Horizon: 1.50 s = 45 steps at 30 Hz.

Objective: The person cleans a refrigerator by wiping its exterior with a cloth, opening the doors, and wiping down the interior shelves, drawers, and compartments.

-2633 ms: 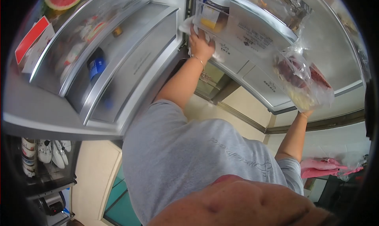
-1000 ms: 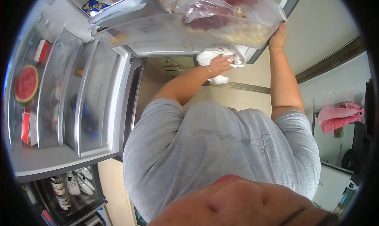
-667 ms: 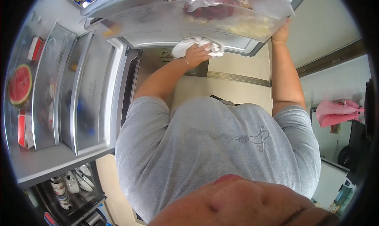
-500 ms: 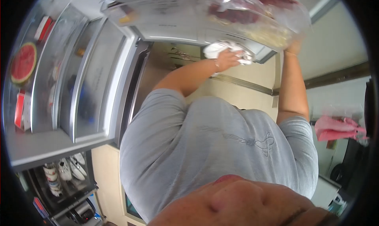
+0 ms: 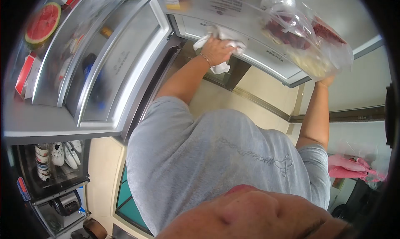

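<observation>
My left hand (image 5: 217,50) is closed on a white cloth (image 5: 238,46), pressing it to the lower inner side of an open refrigerator door (image 5: 268,59). Part of the cloth hangs below the palm. At the outer end of the same door, my right hand (image 5: 327,80) grips the edge, its fingertips hidden. Just above it, clear plastic bags (image 5: 318,51) with dark red and pale yellow food sit in the clear door bin (image 5: 221,7). A yellow-and-white packet (image 5: 175,0) shows through the bin at its hinge end.
Left, the open refrigerator holds clear drawers (image 5: 106,76), a cut watermelon (image 5: 43,23) and a red-and-white box (image 5: 28,75). Below it, a dark rack (image 5: 29,157) carries stacked cups and white shoes. A pink bag (image 5: 354,168) hangs at right.
My left hand has moved the cloth along the door panel toward the hinge side. The view has shifted, showing more of the door. My right hand stays at the door's outer end.
</observation>
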Each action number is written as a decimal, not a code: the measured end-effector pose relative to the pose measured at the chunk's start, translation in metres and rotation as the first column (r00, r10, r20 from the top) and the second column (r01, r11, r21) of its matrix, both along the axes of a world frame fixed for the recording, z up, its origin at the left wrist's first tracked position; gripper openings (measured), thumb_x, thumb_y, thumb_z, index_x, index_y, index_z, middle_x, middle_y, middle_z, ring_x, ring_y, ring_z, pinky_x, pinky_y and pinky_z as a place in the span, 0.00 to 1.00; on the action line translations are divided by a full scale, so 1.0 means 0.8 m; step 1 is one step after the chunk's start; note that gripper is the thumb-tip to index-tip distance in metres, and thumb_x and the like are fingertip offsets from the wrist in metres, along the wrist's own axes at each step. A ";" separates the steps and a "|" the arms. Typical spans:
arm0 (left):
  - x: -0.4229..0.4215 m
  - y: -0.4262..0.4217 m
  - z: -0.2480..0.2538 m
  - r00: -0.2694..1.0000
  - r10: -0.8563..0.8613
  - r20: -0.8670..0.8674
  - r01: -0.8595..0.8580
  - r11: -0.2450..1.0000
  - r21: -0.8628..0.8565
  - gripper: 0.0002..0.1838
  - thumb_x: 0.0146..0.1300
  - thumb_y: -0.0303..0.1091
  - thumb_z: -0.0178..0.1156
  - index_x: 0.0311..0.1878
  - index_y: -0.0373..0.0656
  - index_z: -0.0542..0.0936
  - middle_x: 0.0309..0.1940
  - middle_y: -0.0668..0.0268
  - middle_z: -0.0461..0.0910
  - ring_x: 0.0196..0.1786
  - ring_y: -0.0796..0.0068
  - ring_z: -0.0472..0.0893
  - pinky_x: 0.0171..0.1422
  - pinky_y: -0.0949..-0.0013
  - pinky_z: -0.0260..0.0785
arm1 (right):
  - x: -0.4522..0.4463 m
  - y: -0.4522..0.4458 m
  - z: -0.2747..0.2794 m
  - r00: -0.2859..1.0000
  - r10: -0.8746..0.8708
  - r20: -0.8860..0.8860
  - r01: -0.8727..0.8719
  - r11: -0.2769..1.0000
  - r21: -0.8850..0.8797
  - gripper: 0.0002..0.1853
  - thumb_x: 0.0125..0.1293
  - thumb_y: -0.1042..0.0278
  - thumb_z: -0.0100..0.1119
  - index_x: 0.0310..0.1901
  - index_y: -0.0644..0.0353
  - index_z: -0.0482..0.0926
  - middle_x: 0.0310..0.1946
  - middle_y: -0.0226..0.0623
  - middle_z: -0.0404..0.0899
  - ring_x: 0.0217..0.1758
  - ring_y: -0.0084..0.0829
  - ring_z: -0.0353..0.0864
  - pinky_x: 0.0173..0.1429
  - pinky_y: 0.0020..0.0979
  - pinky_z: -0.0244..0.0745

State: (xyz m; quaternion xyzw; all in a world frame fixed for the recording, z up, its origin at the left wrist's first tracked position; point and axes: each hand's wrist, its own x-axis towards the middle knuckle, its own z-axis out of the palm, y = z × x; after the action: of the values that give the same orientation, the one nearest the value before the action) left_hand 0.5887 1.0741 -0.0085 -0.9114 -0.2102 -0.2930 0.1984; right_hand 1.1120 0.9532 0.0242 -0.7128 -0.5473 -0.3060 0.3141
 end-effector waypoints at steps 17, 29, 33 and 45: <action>0.022 -0.033 -0.078 0.717 0.510 0.476 -0.004 0.685 -0.729 0.41 0.60 0.49 0.59 0.72 0.42 0.55 0.70 0.35 0.46 0.70 0.32 0.54 0.73 0.49 0.51 | -0.004 0.010 0.021 -0.549 -0.316 0.774 0.768 0.175 0.616 0.28 0.74 0.56 0.37 0.71 0.57 0.53 0.72 0.36 0.54 0.75 0.35 0.52 0.78 0.39 0.45; -0.014 0.051 -0.036 -0.114 0.859 0.500 0.308 0.509 -0.804 0.42 0.66 0.49 0.53 0.71 0.29 0.51 0.70 0.39 0.54 0.73 0.46 0.55 0.75 0.59 0.49 | 0.007 0.009 0.019 -0.606 -0.270 0.748 0.754 0.106 0.648 0.28 0.74 0.55 0.36 0.72 0.56 0.52 0.73 0.36 0.53 0.76 0.34 0.50 0.79 0.38 0.44; 0.016 0.023 -0.032 -0.097 0.889 0.448 0.418 0.445 -0.792 0.41 0.65 0.48 0.54 0.70 0.28 0.52 0.68 0.38 0.57 0.72 0.46 0.59 0.74 0.61 0.52 | 0.026 -0.002 -0.008 -0.585 -0.225 0.779 0.782 0.098 0.615 0.28 0.74 0.55 0.35 0.72 0.56 0.51 0.73 0.35 0.52 0.76 0.34 0.50 0.79 0.37 0.44; -0.080 0.108 -0.019 -0.098 0.917 0.386 0.330 0.396 -0.857 0.42 0.62 0.50 0.58 0.68 0.25 0.57 0.64 0.35 0.62 0.67 0.43 0.66 0.71 0.60 0.58 | -0.086 -0.015 0.050 -0.230 0.791 -0.566 -0.024 0.577 0.816 0.27 0.74 0.58 0.35 0.71 0.60 0.55 0.70 0.40 0.58 0.73 0.40 0.56 0.77 0.39 0.49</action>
State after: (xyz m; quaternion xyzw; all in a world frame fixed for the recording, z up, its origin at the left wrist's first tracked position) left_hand 0.5248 1.1608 -0.0236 -0.2754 -0.6455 -0.6045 -0.3770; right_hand 1.0432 0.9416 0.0640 -0.3200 -0.2634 0.2879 0.8633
